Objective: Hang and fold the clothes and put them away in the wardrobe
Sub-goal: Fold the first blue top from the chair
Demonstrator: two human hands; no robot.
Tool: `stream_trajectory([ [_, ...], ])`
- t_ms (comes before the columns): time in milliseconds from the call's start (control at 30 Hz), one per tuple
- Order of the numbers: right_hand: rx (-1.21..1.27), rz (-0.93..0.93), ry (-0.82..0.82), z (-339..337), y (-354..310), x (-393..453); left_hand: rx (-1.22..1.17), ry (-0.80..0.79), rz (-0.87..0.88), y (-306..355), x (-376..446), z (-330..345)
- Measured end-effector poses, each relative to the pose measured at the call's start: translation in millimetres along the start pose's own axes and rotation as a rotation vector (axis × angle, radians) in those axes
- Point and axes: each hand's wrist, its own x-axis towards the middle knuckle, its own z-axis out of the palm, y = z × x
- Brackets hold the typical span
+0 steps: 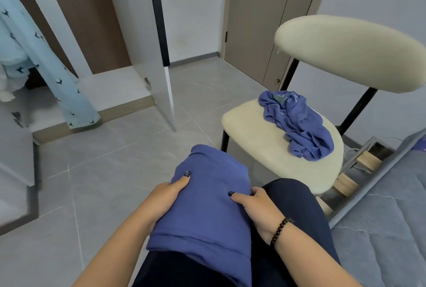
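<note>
Nearest to us, the folded blue-violet cotton garment (pixel 207 213) lies draped over our lap, on the dark navy trousers (pixel 292 206). Our left hand (pixel 166 196) grips its left edge, thumb on top and fingers apparently curled beneath, though we cannot see them. Our right hand (pixel 255 206), with a dark bead bracelet (pixel 280 231) at the wrist, pinches the right edge. A second, crumpled blue-violet garment (pixel 299 125) waits on the seat of the cream padded chair (pixel 258 139). The white wardrobe (pixel 110 93) stands open, well apart on the left, a pale blue printed garment (pixel 46 60) hanging inside. We judge the risk is the fold: lifted by its edges alone, the soft layers could slide apart and sag open before reaching a shelf.
</note>
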Motion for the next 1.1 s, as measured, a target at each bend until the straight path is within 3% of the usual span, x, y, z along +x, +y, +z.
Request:
stream_trajectory([
  [233, 0.378, 0.206, -0.256, -0.9, 5.2, -22.9, -0.145, -0.105, -0.070, 8.5, -11.8, -13.8],
  [400, 0.452, 0.025, -0.373, 1.9, 3.9, -37.5, -0.087, -0.035, 0.066, 20.2, -29.7, -8.6],
  [500, 0.452, -0.091, -0.335, -4.1, -12.0, -34.9, -0.027, -0.001, 0.199, 43.0, -33.4, -0.5],
  [667, 0.478, -0.162, -0.240, -28.2, -42.8, -8.4, -0.089, -0.058, 0.269, 83.1, -17.4, 17.1],
  [867, 0.506, -0.179, -0.155, -61.9, -90.2, 47.3, -0.154, -0.051, 0.186, 120.4, 45.8, 41.7],
  [1100, 0.395, -0.029, -0.113, -80.5, -169.3, 135.1, -0.131, 0.019, 0.075, 195.2, 133.2, 51.2],
])
